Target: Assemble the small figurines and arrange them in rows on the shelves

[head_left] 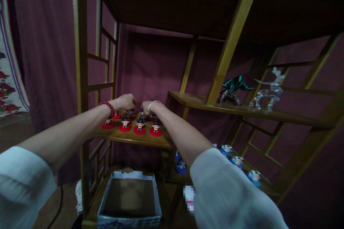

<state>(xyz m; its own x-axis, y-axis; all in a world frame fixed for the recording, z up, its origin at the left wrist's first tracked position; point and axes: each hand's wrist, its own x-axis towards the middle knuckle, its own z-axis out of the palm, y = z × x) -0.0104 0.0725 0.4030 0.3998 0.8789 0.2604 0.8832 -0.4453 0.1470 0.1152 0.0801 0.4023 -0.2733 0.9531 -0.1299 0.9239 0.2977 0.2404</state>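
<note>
I am holding my left hand (125, 102) and my right hand (147, 108) close together, almost touching, above a cluster of small bobble-headed figurines (140, 123) on round red bases, which are standing on a wooden shelf (131, 139). Both hands are curling downward with the knuckles up, bunched rather than spread. My fingertips are hidden beneath them, so I cannot tell whether either hand is pinching a figurine, though one dark-haired head is showing just under each hand. Four more of the figurines are lining the front of the shelf below my wrists. A red bead bracelet (106, 106) is circling my left wrist, and a silver bangle (153, 106) is circling my right. Down to the right, blue-based figurines (237, 161) are sitting on a lower shelf (266, 186). An open cardboard box (129, 196) is sitting on the bottom shelf, below my hands. A clear glass deer (268, 91) is standing on the shelf (242, 109) to my right, and a maroon curtain (150, 68) is hanging behind everything.
</note>
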